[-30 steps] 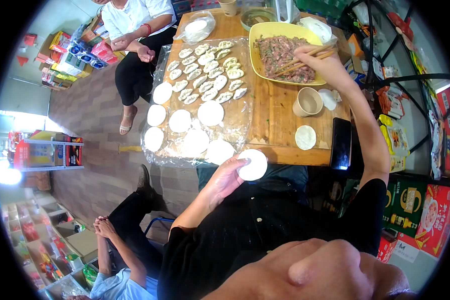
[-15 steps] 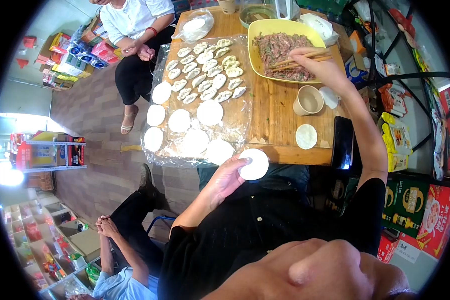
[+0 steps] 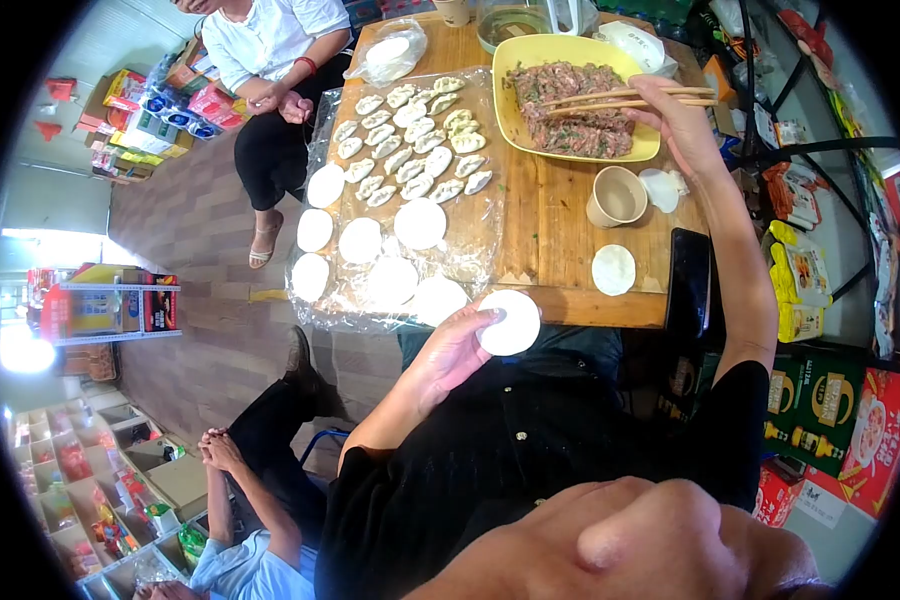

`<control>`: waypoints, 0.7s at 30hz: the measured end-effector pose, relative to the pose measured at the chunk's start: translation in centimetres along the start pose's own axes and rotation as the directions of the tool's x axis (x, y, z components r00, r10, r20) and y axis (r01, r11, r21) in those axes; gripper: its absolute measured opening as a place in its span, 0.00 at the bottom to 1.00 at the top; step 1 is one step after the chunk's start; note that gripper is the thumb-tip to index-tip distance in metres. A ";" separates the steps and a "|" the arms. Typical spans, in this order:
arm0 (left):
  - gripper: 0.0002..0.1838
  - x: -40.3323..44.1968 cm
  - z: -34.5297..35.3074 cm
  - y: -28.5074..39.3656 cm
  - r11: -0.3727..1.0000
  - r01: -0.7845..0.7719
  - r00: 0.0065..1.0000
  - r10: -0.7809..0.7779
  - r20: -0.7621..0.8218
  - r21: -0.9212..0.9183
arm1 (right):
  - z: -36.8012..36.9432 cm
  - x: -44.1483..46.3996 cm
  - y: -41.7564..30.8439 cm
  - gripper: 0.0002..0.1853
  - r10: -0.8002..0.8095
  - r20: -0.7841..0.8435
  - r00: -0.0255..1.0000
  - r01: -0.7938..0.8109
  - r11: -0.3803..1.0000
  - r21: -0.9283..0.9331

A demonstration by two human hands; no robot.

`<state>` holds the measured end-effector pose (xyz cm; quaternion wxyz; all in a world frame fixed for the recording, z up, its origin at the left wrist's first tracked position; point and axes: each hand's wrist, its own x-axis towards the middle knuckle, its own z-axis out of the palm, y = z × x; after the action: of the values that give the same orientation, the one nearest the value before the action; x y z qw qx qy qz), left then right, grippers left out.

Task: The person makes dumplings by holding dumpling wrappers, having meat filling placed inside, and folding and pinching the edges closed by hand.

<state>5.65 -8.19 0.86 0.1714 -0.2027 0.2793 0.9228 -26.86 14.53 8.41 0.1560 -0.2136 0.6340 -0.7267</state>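
A round white dumpling wrapper point(image 3: 511, 322) lies across the fingers of my left hand point(image 3: 452, 352), thumb on top, just off the table's front edge. My right hand point(image 3: 678, 118) grips a pair of chopsticks point(image 3: 620, 98), whose tips reach into the minced meat filling point(image 3: 560, 85). That filling sits in a yellow square bowl point(image 3: 504, 110). Several folded dumplings point(image 3: 410, 150) stand in rows on a plastic sheet point(image 3: 485, 225), with several flat wrappers point(image 3: 420, 224) nearer to me. One more wrapper point(image 3: 613, 270) lies on the bare wood to the right.
A paper cup point(image 3: 617, 197) and a phone point(image 3: 687, 284) are on the table point(image 3: 545, 230). A bagged white lump point(image 3: 390, 50) and a glass bowl point(image 3: 510, 25) stand at the back. Two seated people point(image 3: 270, 50) are on the left. Packed shelves and boxes point(image 3: 820, 410) crowd the right.
My right hand has shifted right and slightly up with the chopsticks, now held flatter over the filling. My left hand stays nearly still with the wrapper.
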 end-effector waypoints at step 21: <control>0.39 0.6 4.7 5.9 0.905 0.173 0.862 0.052 0.504 -0.390 | 5.5 -15.8 -6.0 0.16 -0.302 0.364 0.881 0.372 0.918 -0.138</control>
<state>1.27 -9.94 6.75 0.2199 0.0035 0.0121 0.9754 -10.17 18.53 13.12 0.1094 -0.4562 0.6221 -0.6268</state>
